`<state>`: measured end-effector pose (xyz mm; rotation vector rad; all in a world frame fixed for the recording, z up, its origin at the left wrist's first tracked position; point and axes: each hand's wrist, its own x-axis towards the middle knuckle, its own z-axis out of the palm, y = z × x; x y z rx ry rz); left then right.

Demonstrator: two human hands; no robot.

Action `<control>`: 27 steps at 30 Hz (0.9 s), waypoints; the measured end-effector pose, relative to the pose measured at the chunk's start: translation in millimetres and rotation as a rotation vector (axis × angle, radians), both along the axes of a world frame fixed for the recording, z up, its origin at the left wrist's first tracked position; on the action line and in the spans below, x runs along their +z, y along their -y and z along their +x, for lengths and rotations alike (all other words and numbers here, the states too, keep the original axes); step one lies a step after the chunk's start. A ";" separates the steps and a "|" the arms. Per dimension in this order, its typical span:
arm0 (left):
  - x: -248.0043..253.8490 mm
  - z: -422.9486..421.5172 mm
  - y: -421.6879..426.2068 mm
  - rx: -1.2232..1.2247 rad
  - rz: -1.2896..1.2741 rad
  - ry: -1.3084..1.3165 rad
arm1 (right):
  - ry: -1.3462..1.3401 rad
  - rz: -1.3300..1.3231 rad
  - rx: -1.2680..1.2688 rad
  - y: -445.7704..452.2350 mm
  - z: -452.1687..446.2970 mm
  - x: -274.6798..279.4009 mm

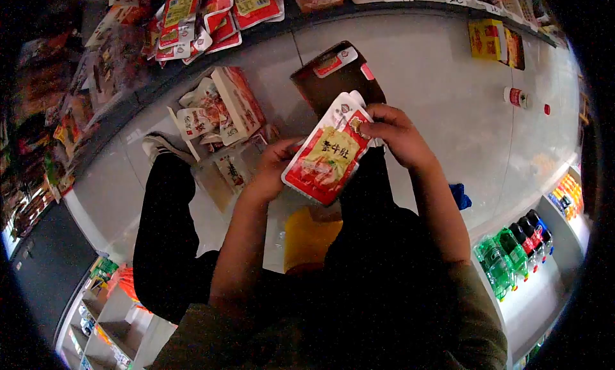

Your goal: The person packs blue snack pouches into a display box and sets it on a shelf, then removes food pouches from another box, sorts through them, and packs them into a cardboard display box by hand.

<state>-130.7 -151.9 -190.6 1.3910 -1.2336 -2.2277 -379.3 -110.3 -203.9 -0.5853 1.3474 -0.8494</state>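
Note:
Between my two hands is a small stack of red and white snack packets (328, 155) with a yellow panel and dark Chinese characters on the front one. My left hand (274, 167) grips the lower left edge, its fingertips partly behind the packets. At the upper right, my right hand (397, 134) pinches the edge, thumb and fingers closed on it. Just behind the packets, a dark brown open box (314, 82) stands on the floor with one similar packet in it. Left of my hands, an opened carton (238, 104) holds several white and red packets.
More red packets (221, 17) lie on a dark shelf along the top. A yellow box (487, 40) and a small white and red tub (516, 98) are on the tiled floor (442, 69). Green soda bottles (496, 264) line a shelf at right. A yellow stool (307, 238) is beneath me.

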 end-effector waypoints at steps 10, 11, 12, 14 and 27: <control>30.4 -1.6 56.4 -0.042 -0.276 -0.005 | -0.587 -0.619 0.209 28.5 -14.7 62.5; 39.6 -8.9 59.0 -0.097 -0.536 0.069 | -0.586 -0.619 0.210 32.3 -14.0 68.9; 49.1 -16.3 62.1 -0.096 -0.535 0.071 | -0.729 -0.714 0.273 35.4 -13.3 74.4; 62.7 -30.0 66.2 -0.211 -0.832 0.170 | -0.870 -0.809 0.338 40.1 -11.6 85.4; 29.2 -48.4 44.2 -0.291 -0.963 0.258 | -1.105 -0.737 0.505 34.6 -21.7 89.7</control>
